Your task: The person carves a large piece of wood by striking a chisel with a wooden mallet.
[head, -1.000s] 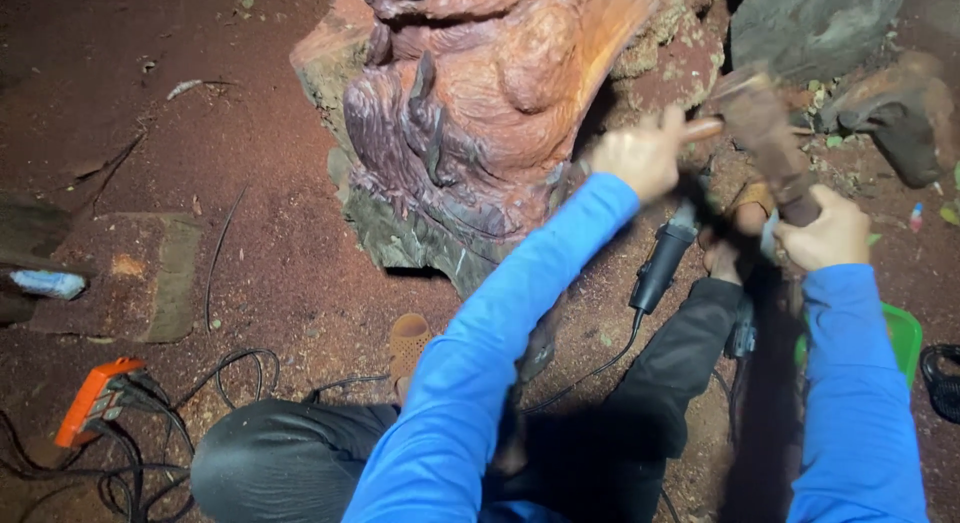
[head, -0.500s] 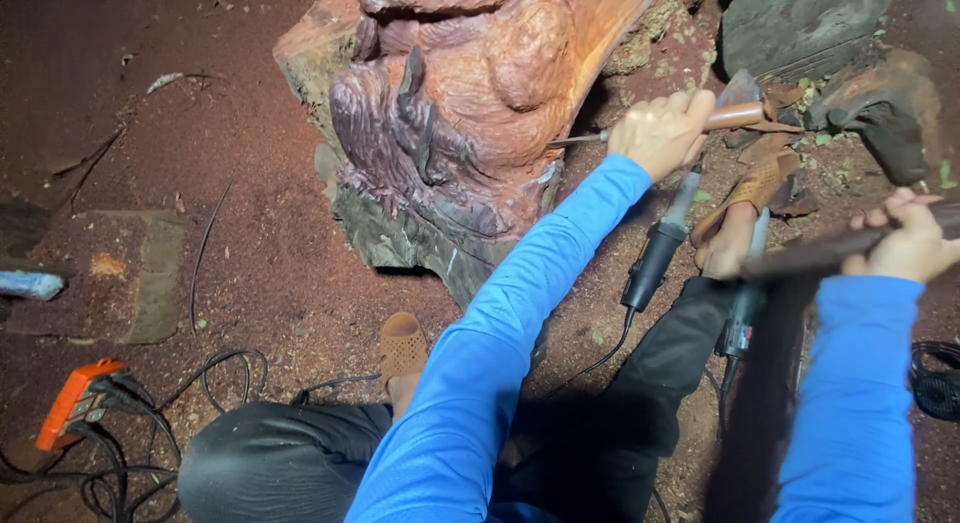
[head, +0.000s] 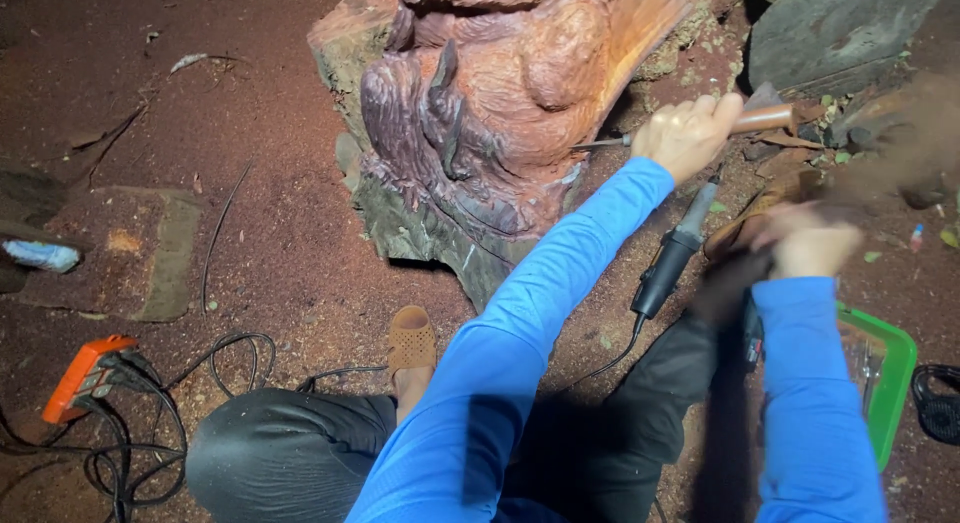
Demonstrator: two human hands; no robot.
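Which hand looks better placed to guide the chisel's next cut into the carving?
The left hand: it grips the chisel, whose tip sits against the wood carving. The right hand is a blur, holding a mallet.

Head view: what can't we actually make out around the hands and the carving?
- Right hand: motion-blurred; the dark tool it swings is a smear, its head unreadable.
- Chisel in the left hand: the tip meets the wooden carving in shadow, contact point unclear.
- Carving top: cut off by the upper edge.
- Green tray: contents hidden behind the right sleeve.
- Black power tool: lower cord lost in shadow.
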